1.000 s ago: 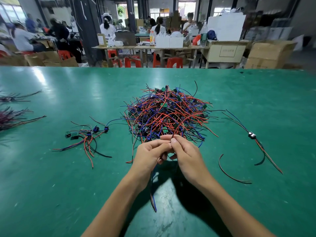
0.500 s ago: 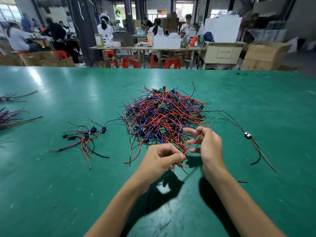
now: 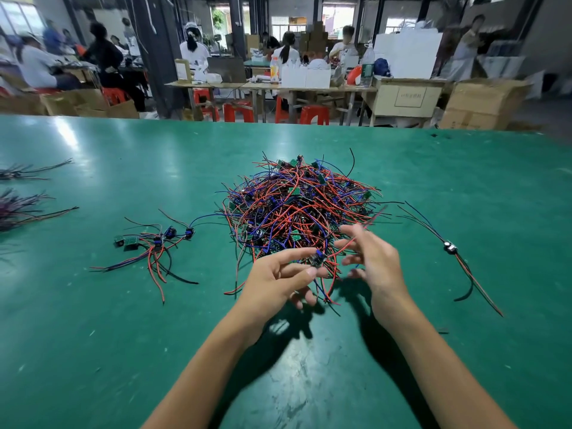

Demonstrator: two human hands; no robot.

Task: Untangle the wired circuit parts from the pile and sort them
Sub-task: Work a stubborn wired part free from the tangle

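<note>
A green table (image 3: 93,335) is filling the view, with a busy workshop lying beyond it. The left hand (image 3: 278,281) is pinching a small wired part (image 3: 317,259) between thumb and forefinger at the near edge of the pile (image 3: 297,209). The right hand (image 3: 371,258) is blurring, fingers spread loose, a red wire (image 3: 368,226) crossing them; whether it is gripping that wire is unclear. The pile is sitting mid-table, a dense tangle of red, blue and black leads with green boards. A sorted group (image 3: 154,243) is lying to its left, a single part (image 3: 450,246) to its right.
</note>
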